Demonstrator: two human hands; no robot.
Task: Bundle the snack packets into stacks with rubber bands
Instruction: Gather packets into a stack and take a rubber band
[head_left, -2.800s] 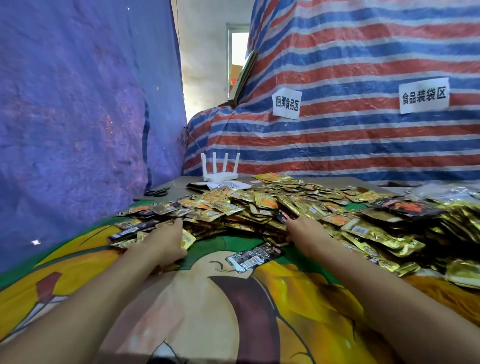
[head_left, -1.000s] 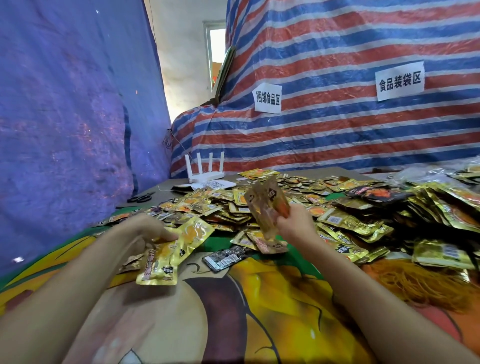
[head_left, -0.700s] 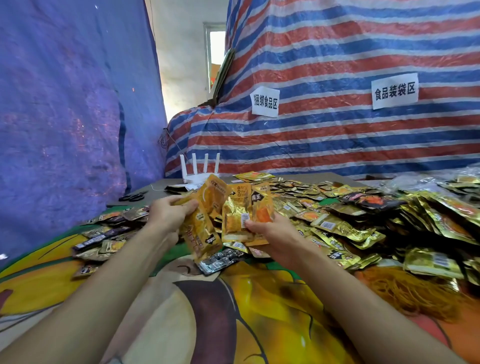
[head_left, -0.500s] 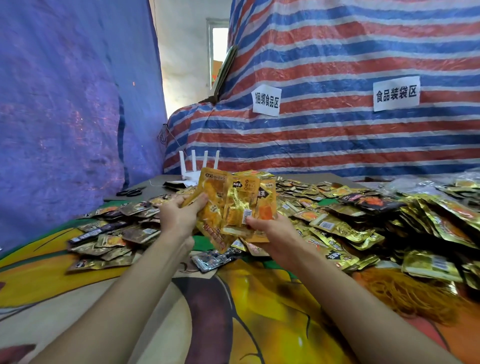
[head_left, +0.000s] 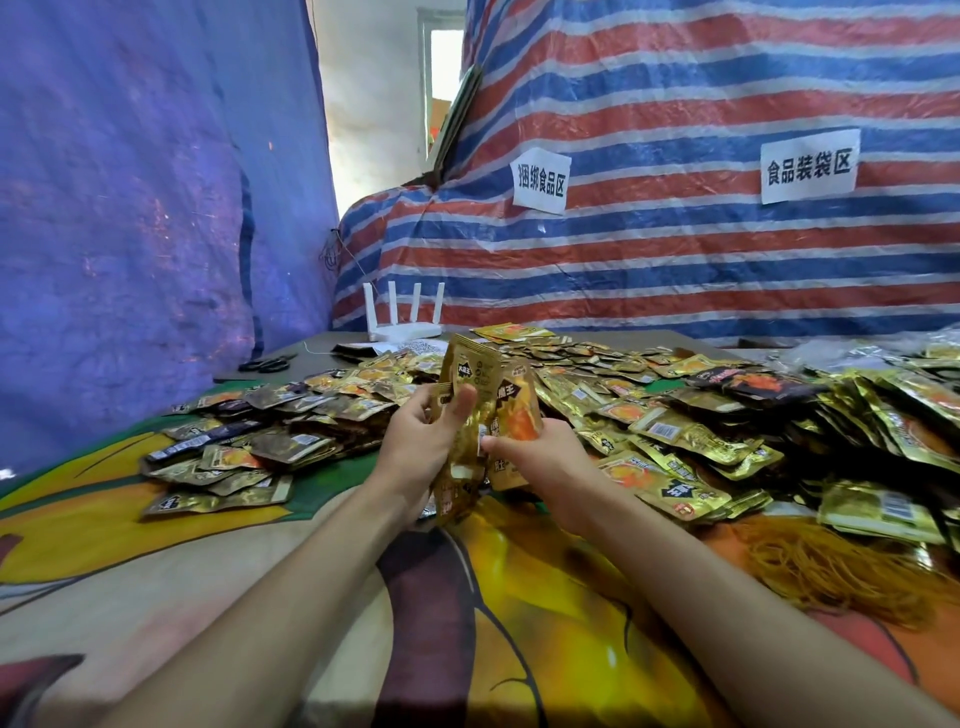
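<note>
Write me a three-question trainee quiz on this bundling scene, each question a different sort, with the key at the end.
1. True or false: the left hand and the right hand both grip one bunch of snack packets, held upright above the cloth.
2. The heap of orange rubber bands lies: A) on the cloth at the person's right; B) in the left hand; C) hung on the wall.
3. Name the dark tool lying to the left of the white router.

Key: 1 true; 2 A; 3 scissors.
</note>
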